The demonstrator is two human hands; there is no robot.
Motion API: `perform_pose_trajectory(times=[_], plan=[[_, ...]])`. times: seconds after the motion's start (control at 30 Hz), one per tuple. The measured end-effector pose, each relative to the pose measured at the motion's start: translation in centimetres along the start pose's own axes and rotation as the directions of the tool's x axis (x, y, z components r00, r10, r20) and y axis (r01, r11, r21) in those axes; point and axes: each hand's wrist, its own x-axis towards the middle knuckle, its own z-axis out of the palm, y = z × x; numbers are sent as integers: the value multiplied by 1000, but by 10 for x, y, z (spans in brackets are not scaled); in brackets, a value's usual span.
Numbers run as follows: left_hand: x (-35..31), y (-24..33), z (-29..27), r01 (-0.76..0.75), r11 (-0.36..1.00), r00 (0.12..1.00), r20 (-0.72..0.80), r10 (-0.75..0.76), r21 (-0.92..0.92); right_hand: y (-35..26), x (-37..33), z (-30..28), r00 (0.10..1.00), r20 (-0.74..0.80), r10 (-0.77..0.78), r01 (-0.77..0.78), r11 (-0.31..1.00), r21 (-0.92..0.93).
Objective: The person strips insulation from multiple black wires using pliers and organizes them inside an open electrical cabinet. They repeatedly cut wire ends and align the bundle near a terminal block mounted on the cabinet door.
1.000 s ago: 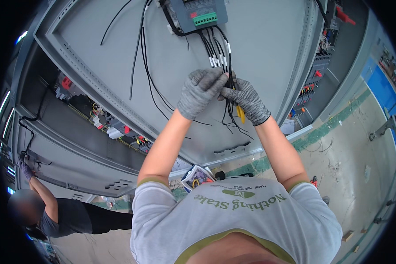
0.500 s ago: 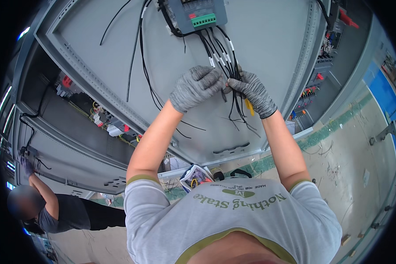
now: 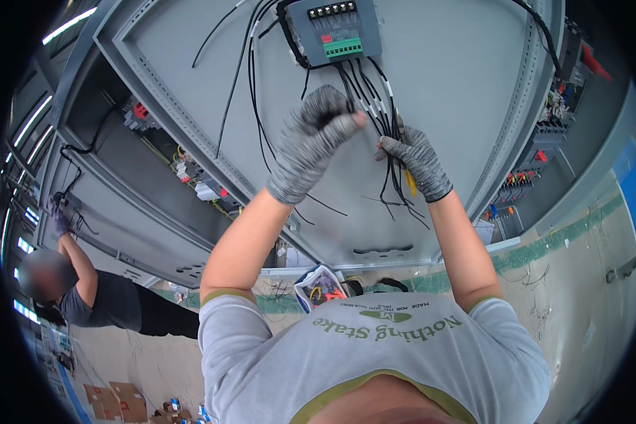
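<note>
A bundle of thin black wires [image 3: 387,124] with white sleeves hangs from a grey control module [image 3: 337,32] that has a green terminal block [image 3: 343,48]. My right hand [image 3: 418,161], in a grey knitted glove, is closed round the bundle, thumb across it. A yellow handle [image 3: 410,184] of some tool pokes out below that hand; its other end is hidden. My left hand [image 3: 311,145], gloved alike with bare fingertips, is raised left of the wires, thumb and curled fingers apart, slightly blurred. I see nothing in it. The loose wire ends dangle below my right hand.
The module sits on a grey cabinet door panel [image 3: 212,71] with perforated edge rails. Loose black cables [image 3: 253,92] hang at its left. Electrical parts [image 3: 544,148] stand right of it. A tool bag [image 3: 321,286] lies below. Another person [image 3: 99,297] works at the far left.
My left hand has come away from the wires, opening and lifting up and left. My right hand keeps its hold on the bundle. The whole view has shifted somewhat.
</note>
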Motion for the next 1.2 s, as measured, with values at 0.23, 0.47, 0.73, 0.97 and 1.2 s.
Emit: perform_pose_trajectory(times=[0.23,0.47,0.73,0.97,1.2], plan=[[19,20,-2,393,846,893,-68,-444,-360,0,1,-6,997,77,2,-7,998,68],[38,32,-21,490,717,810,-46,-585,-496,10,9,-13,992,124,-19,-1,987,158],[44,43,-26,555,666,782,40,-622,-498,12,3,-20,987,150,-55,35,990,134],[30,53,-8,478,678,746,-149,-649,-559,28,-20,-23,906,218,-364,99,681,725],[-4,65,-52,509,657,828,110,-549,-556,10,-33,21,957,230,-176,82,925,371]])
